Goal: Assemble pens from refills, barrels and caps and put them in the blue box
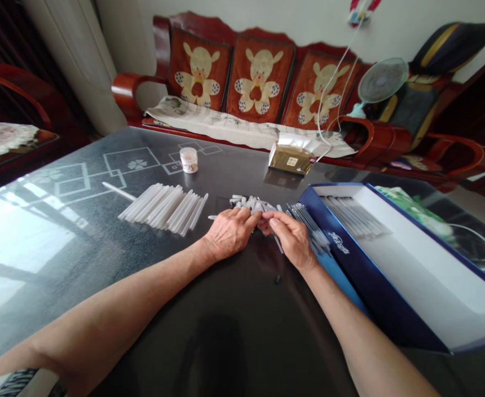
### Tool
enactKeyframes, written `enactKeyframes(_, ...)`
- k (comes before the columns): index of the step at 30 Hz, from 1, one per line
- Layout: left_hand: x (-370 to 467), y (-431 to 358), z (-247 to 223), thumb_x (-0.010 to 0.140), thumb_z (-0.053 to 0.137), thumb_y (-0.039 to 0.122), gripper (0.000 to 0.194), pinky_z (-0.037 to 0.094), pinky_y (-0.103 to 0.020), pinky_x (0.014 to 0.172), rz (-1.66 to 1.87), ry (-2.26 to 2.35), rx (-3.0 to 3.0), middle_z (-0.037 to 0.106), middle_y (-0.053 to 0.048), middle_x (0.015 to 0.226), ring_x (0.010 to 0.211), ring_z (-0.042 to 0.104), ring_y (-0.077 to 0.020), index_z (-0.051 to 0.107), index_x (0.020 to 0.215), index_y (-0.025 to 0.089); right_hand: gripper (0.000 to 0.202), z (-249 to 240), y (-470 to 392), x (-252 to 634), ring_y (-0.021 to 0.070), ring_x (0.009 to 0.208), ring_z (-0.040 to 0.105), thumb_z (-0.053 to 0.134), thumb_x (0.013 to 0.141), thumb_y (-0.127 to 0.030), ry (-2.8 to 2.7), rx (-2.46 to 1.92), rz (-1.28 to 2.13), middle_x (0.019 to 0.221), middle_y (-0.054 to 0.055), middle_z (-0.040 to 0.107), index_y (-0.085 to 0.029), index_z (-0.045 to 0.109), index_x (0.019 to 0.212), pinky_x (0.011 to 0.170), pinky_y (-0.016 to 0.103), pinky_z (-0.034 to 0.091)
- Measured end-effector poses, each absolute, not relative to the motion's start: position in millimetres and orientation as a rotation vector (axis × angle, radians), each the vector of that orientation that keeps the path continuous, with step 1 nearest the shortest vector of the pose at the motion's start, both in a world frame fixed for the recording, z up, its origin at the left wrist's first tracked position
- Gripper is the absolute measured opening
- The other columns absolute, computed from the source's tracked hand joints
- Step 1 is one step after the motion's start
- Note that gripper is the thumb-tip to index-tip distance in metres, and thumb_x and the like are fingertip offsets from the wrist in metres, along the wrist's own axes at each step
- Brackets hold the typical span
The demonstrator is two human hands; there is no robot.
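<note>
My left hand [231,231] is closed, thumb and fingers pinched in front of me over the dark table. A whitish pointed tip [211,217] shows past its left side, seemingly the end of a pen barrel in that hand. My right hand [291,238] meets it fingertip to fingertip, also pinched; what lies between its fingers is too small to make out. A thin pale stick [279,245] shows below the right fingers. Just behind both hands lies a heap of short white and dark pen parts [248,202]. Left of them, white pen barrels [163,207] lie side by side.
At right stands an open blue box [350,248] with slim pen refills [350,212] inside; more refills [308,223] lie along its near side. A small dark piece [278,280] is on the table. Farther back are a small tub [189,160] and a tissue box [291,157].
</note>
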State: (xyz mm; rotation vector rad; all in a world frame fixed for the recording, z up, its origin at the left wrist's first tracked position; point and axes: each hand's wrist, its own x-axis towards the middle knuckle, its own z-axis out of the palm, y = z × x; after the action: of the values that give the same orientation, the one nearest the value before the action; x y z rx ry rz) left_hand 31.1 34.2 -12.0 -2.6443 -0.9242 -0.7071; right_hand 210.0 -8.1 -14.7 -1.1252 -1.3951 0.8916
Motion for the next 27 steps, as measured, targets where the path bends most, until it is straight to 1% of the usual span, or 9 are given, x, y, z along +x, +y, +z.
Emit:
enactKeyframes(2,29,36,-12,0.097,0.038,0.033,0.034,0.047,-0.029,0.07,-0.761,-1.022,-2.614,0.061,-0.006,0.084,0.077,0.062,-0.0185,0.057,0.122,0.018,0.023,-12,-6,214,0.0195,0.088,0.068,0.059,0.083,-0.032,-1.238,-1.043,1.034,0.099,0.005,0.072,-0.023,0.069,0.101,0.077,0.034,0.055)
enactKeyframes(5,27,37,-10,0.098,0.036,0.043,0.038,0.046,-0.025,0.062,-0.752,-1.124,-2.642,0.062,-0.004,0.078,0.072,0.064,-0.0168,0.057,0.124,0.023,0.031,-11,-1,219,0.0169,0.091,0.066,0.068,0.073,-0.026,-1.02,-0.96,1.121,0.102,0.003,0.071,-0.023,0.066,0.104,0.077,0.03,0.054)
enactKeyframes(6,27,37,-9,0.099,0.036,0.042,0.039,0.045,-0.023,0.06,-0.734,-1.141,-2.66,0.062,-0.004,0.077,0.071,0.064,-0.0163,0.056,0.126,0.025,0.033,-11,0,220,0.0154,0.088,0.066,0.071,0.071,-0.025,-0.972,-0.951,1.115,0.1,0.002,0.07,-0.024,0.066,0.103,0.076,0.029,0.054)
enactKeyframes(8,29,35,-7,0.099,0.035,0.04,0.038,0.043,-0.022,0.056,-0.693,-1.173,-2.691,0.064,-0.003,0.077,0.069,0.065,-0.0159,0.054,0.129,0.026,0.029,-10,2,222,0.0126,0.078,0.065,0.073,0.071,-0.027,-0.898,-0.936,1.09,0.089,-0.001,0.069,-0.023,0.065,0.098,0.07,0.027,0.054)
enactKeyframes(11,31,33,-6,0.099,0.036,0.038,0.035,0.042,-0.022,0.055,-0.642,-1.213,-2.733,0.067,-0.005,0.083,0.07,0.066,-0.0166,0.057,0.123,0.024,0.021,-11,4,223,0.0104,0.061,0.059,0.067,0.076,-0.036,-0.853,-0.916,1.079,0.07,-0.002,0.065,-0.02,0.064,0.089,0.056,0.023,0.05)
enactKeyframes(13,32,32,-5,0.099,0.036,0.038,0.034,0.043,-0.023,0.056,-0.622,-1.238,-2.757,0.069,-0.005,0.087,0.072,0.067,-0.0176,0.059,0.119,0.023,0.02,-11,4,223,0.0099,0.055,0.056,0.063,0.079,-0.038,-0.875,-0.906,1.095,0.064,-0.002,0.062,-0.019,0.063,0.085,0.051,0.022,0.047)
enactKeyframes(20,33,29,-1,0.099,0.035,0.041,0.035,0.045,-0.023,0.059,-0.578,-1.297,-2.788,0.07,-0.005,0.089,0.075,0.067,-0.0181,0.061,0.112,0.022,0.014,-10,0,218,0.0116,0.053,0.055,0.059,0.078,-0.032,-0.92,-0.908,1.156,0.061,-0.001,0.063,-0.019,0.061,0.082,0.05,0.024,0.046)
enactKeyframes(24,33,27,0,0.099,0.033,0.041,0.035,0.043,-0.023,0.057,-0.569,-1.275,-2.795,0.07,-0.004,0.089,0.075,0.067,-0.0184,0.061,0.111,0.022,0.016,-11,-2,213,0.0127,0.054,0.057,0.059,0.078,-0.032,-0.965,-0.922,1.203,0.062,0.0,0.064,-0.018,0.062,0.082,0.052,0.026,0.046)
enactKeyframes(27,33,27,0,0.099,0.033,0.04,0.035,0.042,-0.022,0.055,-0.573,-1.23,-2.818,0.069,-0.003,0.087,0.073,0.066,-0.0166,0.061,0.111,0.022,0.017,-11,-4,209,0.0134,0.058,0.058,0.061,0.079,-0.033,-1.008,-0.931,1.266,0.066,0.001,0.064,-0.017,0.064,0.084,0.056,0.027,0.047)
